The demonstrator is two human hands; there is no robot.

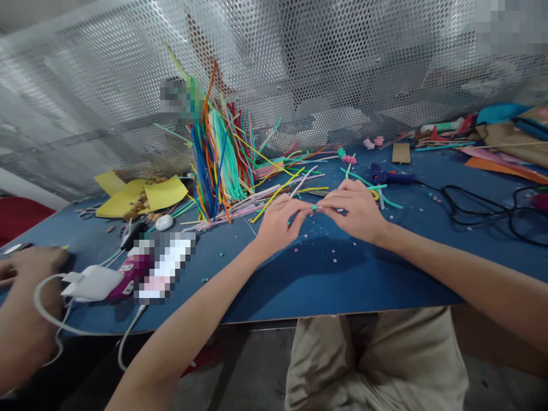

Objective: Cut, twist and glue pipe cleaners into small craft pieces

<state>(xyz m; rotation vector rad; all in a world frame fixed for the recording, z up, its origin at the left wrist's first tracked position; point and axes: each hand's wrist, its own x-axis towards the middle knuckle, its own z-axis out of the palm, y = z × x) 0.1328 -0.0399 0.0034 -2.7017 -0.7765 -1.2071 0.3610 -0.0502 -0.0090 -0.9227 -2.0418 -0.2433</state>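
Observation:
Over the blue table my left hand [280, 222] and my right hand [353, 208] meet almost fingertip to fingertip. Both are closed in a pinch around a small teal piece of pipe cleaner [314, 207]; most of it is hidden by the fingers. A thin pale strip shows under my right fingers, too small to name. Just behind the hands lie loose pipe cleaners [278, 194] in yellow, pink and white. Beyond my right hand are teal pipe cleaners [389, 200] and a blue glue gun [391, 175]. Tiny clippings dot the tabletop below the hands.
Upright bundles of pipe cleaners [225, 154] stand against the perforated metal screen [342, 68]. To the left are a phone [166, 268], a white charger [96, 282], yellow paper [166, 193] and another person's arm [32, 308]. A black cord [462, 214] coils at right.

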